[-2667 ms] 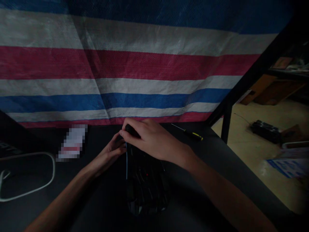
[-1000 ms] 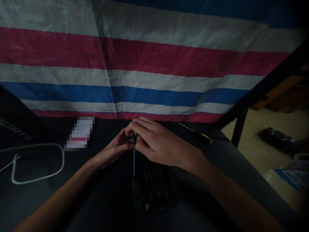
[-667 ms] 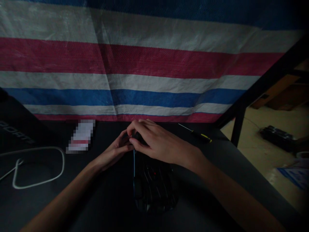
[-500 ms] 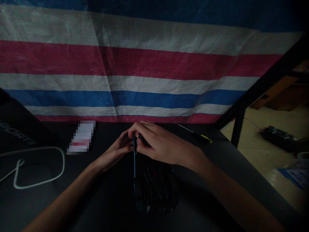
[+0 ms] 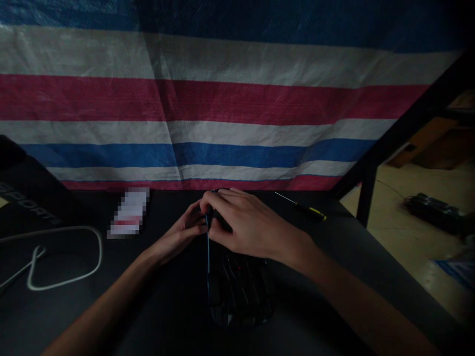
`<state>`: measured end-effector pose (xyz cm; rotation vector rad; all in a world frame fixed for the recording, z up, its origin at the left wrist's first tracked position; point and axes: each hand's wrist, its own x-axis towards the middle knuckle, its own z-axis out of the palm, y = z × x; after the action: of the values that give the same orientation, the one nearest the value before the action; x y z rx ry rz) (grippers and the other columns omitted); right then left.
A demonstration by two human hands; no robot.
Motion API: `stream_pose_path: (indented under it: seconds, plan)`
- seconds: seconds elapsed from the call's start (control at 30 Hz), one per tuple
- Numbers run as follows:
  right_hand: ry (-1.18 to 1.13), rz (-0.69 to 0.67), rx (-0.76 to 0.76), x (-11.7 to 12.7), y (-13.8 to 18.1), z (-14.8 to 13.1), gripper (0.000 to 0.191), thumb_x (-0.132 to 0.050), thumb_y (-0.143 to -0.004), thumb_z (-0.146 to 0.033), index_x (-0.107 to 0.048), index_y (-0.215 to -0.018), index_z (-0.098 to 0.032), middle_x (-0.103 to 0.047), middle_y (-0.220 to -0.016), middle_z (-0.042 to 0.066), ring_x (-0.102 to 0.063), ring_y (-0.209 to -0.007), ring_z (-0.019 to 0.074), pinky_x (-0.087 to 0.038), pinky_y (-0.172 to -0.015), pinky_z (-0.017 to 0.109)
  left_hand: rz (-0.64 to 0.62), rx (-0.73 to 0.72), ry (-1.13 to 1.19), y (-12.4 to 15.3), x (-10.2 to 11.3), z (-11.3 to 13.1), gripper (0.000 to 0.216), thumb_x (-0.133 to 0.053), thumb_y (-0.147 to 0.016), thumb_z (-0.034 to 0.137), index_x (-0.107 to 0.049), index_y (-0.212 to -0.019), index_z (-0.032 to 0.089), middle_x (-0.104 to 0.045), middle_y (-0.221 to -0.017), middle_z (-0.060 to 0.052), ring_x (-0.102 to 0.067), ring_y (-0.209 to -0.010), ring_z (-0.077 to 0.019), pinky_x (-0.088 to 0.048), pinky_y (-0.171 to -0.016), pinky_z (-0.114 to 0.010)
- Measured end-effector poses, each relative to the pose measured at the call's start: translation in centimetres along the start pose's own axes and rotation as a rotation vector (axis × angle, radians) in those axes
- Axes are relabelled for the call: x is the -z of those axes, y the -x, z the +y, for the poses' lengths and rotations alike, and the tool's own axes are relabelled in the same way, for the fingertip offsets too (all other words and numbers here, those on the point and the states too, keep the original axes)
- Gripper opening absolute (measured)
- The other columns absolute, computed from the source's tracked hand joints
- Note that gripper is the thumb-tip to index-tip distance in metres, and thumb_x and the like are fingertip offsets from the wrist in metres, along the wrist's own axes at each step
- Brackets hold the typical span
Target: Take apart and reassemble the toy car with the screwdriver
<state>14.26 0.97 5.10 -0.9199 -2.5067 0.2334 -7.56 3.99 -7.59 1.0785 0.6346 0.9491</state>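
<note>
A black object shaped like a toy car (image 5: 241, 291) lies on the dark table in the middle of the head view, with a thin blue line along its left edge. My left hand (image 5: 185, 230) is at its far left corner, thumb and fingers closed around the edge there. Across the far end lies my right hand (image 5: 245, 222), its fingers curled over and its thumb tucked in against the car. The fingertips of both hands meet close together, and the detail between them is hidden and too dark to make out.
A screwdriver (image 5: 311, 211) with a black and yellow handle lies to the right. On the left are a blurred-out white and red item (image 5: 129, 212), a white cable (image 5: 100, 252) and a black box (image 5: 29, 198). A striped sheet (image 5: 222, 104) hangs behind the table.
The whole view has shifted slightly, with things at the left sitting a little lower and further right. Both hands stay at the car's far end; my right fingers have moved slightly.
</note>
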Motion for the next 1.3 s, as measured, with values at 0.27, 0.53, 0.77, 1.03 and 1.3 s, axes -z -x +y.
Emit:
stream_pose_path:
  seconds: [0.27, 0.53, 0.77, 1.03, 1.3]
  plan:
    - [-0.072, -0.023, 0.048, -0.1, -0.2, 0.1, 0.018, -0.055, -0.098, -0.018, -0.056, -0.117, -0.019, -0.069, -0.11, 0.007, -0.062, -0.104, 0.0196, -0.046, -0.092, 0.033, -0.046, -0.028, 0.017, 0.0, 0.2, -0.3, 0.067, -0.079, -0.087, 0.017, -0.052, -0.148, 0.025, -0.06, -0.147, -0.012, -0.05, -0.143, -0.0334, -0.034, -0.12, -0.048]
    - [-0.045, -0.018, -0.052, -0.4, -0.2, 0.1, 0.017, -0.049, -0.105, -0.027, -0.058, -0.117, -0.02, -0.071, -0.101, 0.006, -0.066, -0.093, 0.0194, -0.048, -0.087, 0.034, -0.01, -0.004, 0.009, 0.1, 0.1, -0.1, 0.072, -0.08, -0.085, 0.015, -0.051, -0.149, 0.029, -0.066, -0.139, -0.01, -0.06, -0.129, -0.0287, -0.042, -0.112, -0.042]
    - [-0.019, -0.012, -0.072, -0.2, -0.1, -0.2, 0.017, -0.057, -0.102, -0.036, -0.064, -0.108, -0.022, -0.072, -0.095, 0.004, -0.066, -0.089, 0.0203, -0.047, -0.084, 0.035, -0.024, -0.022, 0.012, 0.1, 0.1, -0.1, 0.069, -0.082, -0.082, 0.014, -0.056, -0.145, 0.028, -0.071, -0.127, -0.007, -0.059, -0.13, -0.0288, -0.044, -0.109, -0.038]
    - [-0.068, 0.007, 0.033, -0.3, -0.2, 0.2, 0.022, -0.058, -0.099, -0.02, -0.059, -0.12, -0.018, -0.071, -0.114, 0.007, -0.063, -0.107, 0.019, -0.046, -0.097, 0.032, -0.057, -0.013, 0.014, 0.1, 0.1, -0.1, 0.07, -0.08, -0.086, 0.016, -0.052, -0.149, 0.028, -0.06, -0.149, -0.012, -0.053, -0.14, -0.0329, -0.037, -0.118, -0.047]
    - [0.147, 0.048, 0.048, -1.1, -0.4, 0.4, 0.019, -0.05, -0.107, -0.031, -0.062, -0.112, -0.017, -0.07, -0.094, 0.007, -0.063, -0.091, 0.0208, -0.046, -0.087, 0.034, -0.045, -0.011, 0.02, 0.1, 0.4, -0.4, 0.069, -0.078, -0.088, 0.014, -0.05, -0.15, 0.029, -0.061, -0.148, -0.011, -0.053, -0.141, -0.0311, -0.036, -0.12, -0.047]
